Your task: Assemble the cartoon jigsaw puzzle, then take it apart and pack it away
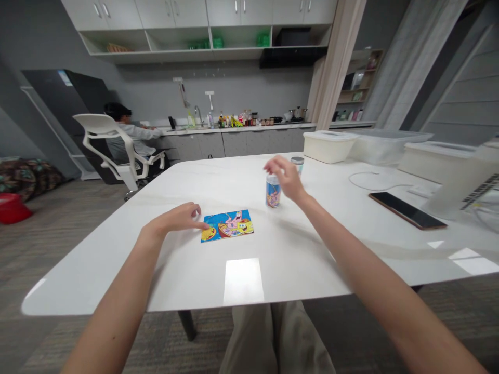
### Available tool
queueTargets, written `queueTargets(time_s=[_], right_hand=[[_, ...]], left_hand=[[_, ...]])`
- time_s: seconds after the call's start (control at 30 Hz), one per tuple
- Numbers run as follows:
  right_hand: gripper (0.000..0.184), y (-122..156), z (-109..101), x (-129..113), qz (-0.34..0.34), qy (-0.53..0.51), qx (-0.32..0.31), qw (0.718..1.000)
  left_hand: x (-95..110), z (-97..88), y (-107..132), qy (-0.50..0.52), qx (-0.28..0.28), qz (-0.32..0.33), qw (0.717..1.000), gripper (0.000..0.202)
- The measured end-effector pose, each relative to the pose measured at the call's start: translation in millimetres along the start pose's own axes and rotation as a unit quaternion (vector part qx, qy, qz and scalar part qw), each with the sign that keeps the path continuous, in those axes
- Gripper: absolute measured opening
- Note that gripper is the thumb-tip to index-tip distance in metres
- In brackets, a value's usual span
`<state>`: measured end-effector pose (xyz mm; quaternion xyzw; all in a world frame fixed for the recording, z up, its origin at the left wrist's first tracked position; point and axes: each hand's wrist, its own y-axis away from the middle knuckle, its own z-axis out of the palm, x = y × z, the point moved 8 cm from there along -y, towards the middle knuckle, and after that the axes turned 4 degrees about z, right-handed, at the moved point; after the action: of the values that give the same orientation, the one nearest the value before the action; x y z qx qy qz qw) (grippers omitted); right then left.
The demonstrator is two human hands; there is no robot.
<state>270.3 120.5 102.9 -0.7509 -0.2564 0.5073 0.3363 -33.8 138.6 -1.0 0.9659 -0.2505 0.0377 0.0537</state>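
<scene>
I log my left hand [175, 218] released, fingertips at the left edge of a SpongeBob picture card [227, 226] lying on the white table [117, 275]. My right hand [284, 176], loosely curled and empty, sits over a printed can [273, 192]; contact unclear.

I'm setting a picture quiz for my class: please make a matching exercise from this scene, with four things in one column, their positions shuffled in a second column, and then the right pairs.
Things:
1. Left hand
2. Right hand
3. Cartoon card
4. Black phone

Positions:
A. Lying near a white cable
B. Fingertips at the card's left edge
C. Hovering by the top of a printed can
D. Lying flat on the white table, nearer the viewer than the can

Pairs: 1-B, 2-C, 3-D, 4-A
</scene>
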Motion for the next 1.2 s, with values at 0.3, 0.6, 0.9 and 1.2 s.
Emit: queueTargets(time_s=[0.3, 0.6, 0.9, 1.2], right_hand=[[0.068, 87, 116, 28, 0.068, 0.245, -0.457, 0.852], [0.088, 84, 114, 33, 0.046, 0.209, -0.457, 0.863], [0.088, 84, 112, 36, 0.075, 0.186, -0.454, 0.868], [0.092, 86, 112, 41, 0.089, 0.184, -0.452, 0.868]], left_hand=[[1, -4.6, -1, 0.048, 0.034, 0.007, 0.998, 0.051], [45, 2.2, -6, 0.11, 0.019, 0.075, 0.991, 0.058], [38, 7.9, -11, 0.154, 0.03, 0.066, 0.985, 0.068], [41, 8.7, -12, 0.171, 0.026, 0.07, 0.982, 0.067]])
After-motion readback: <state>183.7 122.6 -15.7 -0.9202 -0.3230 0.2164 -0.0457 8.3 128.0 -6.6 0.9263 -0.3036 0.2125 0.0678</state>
